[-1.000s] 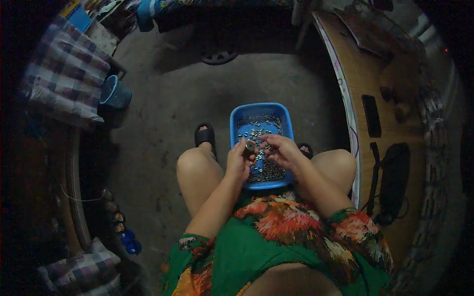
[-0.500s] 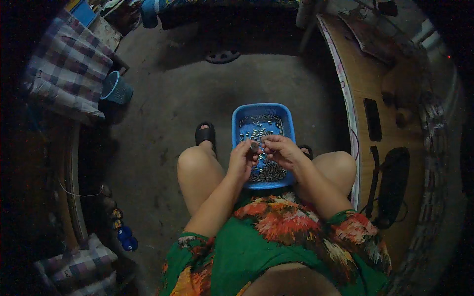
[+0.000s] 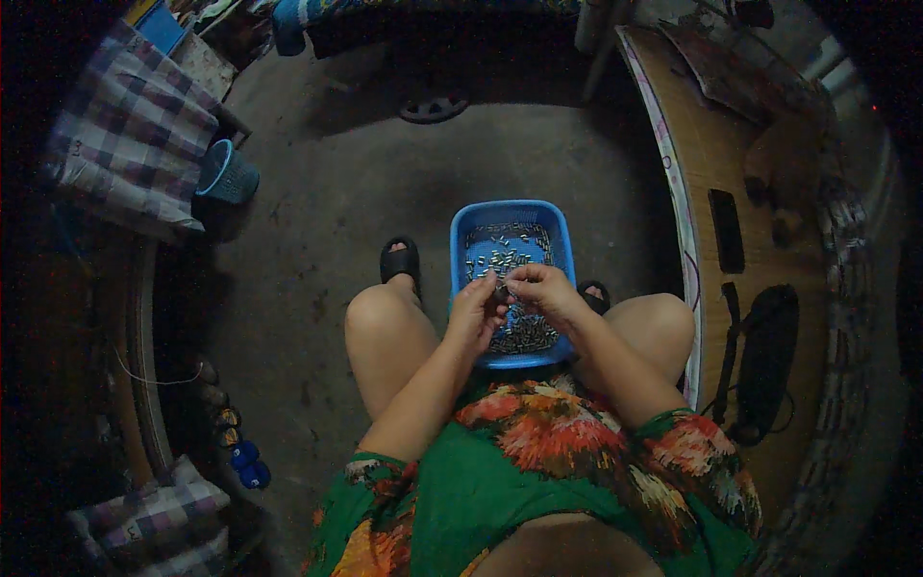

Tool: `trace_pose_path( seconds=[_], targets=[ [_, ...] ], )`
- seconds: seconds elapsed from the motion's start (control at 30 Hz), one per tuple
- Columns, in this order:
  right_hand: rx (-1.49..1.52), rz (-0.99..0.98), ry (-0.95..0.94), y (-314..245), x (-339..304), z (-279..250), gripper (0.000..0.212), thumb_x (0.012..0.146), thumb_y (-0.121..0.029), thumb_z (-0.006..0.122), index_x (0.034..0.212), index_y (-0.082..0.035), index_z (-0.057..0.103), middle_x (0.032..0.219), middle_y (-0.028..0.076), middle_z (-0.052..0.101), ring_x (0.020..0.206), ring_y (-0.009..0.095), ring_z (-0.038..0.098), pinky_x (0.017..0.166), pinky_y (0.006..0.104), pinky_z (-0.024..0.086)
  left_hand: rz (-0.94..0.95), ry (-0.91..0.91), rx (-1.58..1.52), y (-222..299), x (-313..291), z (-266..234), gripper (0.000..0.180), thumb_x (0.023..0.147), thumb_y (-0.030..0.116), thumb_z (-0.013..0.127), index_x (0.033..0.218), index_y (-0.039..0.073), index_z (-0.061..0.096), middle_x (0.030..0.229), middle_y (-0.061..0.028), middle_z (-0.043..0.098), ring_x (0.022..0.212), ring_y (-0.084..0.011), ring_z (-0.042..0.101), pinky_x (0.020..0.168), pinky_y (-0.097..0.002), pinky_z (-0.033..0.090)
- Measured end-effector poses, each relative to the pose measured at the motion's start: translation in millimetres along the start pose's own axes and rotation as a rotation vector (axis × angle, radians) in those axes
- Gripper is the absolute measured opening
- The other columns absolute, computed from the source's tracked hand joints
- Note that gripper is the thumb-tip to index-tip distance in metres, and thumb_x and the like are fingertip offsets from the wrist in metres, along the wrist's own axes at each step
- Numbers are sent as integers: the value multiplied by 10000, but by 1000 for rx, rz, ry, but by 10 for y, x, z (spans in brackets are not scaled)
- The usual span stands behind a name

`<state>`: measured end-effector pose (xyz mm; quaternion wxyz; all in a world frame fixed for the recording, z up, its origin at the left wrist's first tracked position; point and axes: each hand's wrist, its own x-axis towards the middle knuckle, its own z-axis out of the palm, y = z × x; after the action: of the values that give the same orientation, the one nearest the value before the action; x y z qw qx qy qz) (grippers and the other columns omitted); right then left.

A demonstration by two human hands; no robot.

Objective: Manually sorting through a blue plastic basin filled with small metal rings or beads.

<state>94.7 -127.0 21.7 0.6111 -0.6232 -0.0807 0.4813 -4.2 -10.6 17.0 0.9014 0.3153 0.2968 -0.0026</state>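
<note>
A blue plastic basket point(image 3: 561, 226) sits low in front of me, between my knees. Many small, shiny metal cylinders point(image 3: 505, 258) are scattered over its bottom, with a denser heap of darker metal pieces point(image 3: 527, 334) at its near end. Above the basket, my left hand point(image 3: 475, 310) is closed around a small dark metal piece point(image 3: 501, 292), its kind too small to make out. The fingertips of my right hand point(image 3: 546, 291) are pinched together against that piece. Whether the right fingers hold a part of their own is hidden.
At the right stands a wooden surface point(image 3: 707, 317) with a black bag-like object point(image 3: 766, 365) on it. A blue-green wastebasket point(image 3: 229, 175) is beside checked cloth point(image 3: 144, 130) at the left. Dark slippers point(image 3: 399, 260) flank the basket. A dark round base point(image 3: 433, 108) lies farther off.
My right fingertips have moved slightly left, up against the dark piece in my left hand. The left hand has turned a little; the basket stays in place.
</note>
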Motion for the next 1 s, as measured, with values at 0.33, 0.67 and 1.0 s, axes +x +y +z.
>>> trace_pose_path(
  seconds=[0.33, 0.67, 1.0],
  targets=[
    [-116, -41, -25, -14, -14, 5, 166, 744, -189, 618, 866, -76, 600, 692, -7, 572, 555, 57, 470, 458, 182, 332, 2, -44, 32, -38, 38, -57, 289, 831, 363, 505, 830, 74, 525, 693, -28, 544, 531, -82, 462, 449, -207, 354],
    [235, 76, -36, -25, 21, -89, 157, 822, -112, 477, 959, -40, 500, 753, 29, 552, 586, 76, 483, 459, 180, 370, 10, -26, -84, -20, 67, -64, 291, 844, 350, 477, 865, 63, 523, 720, -44, 560, 538, -106, 466, 458, -233, 365],
    [391, 127, -111, -39, -7, -64, 218, 816, -104, 531, 1012, -25, 480, 814, 55, 564, 682, 103, 538, 554, 224, 431, 36, 6, -64, -33, 65, -105, 276, 854, 327, 466, 853, 56, 516, 703, -62, 554, 532, -109, 455, 453, -228, 361]
  ],
)
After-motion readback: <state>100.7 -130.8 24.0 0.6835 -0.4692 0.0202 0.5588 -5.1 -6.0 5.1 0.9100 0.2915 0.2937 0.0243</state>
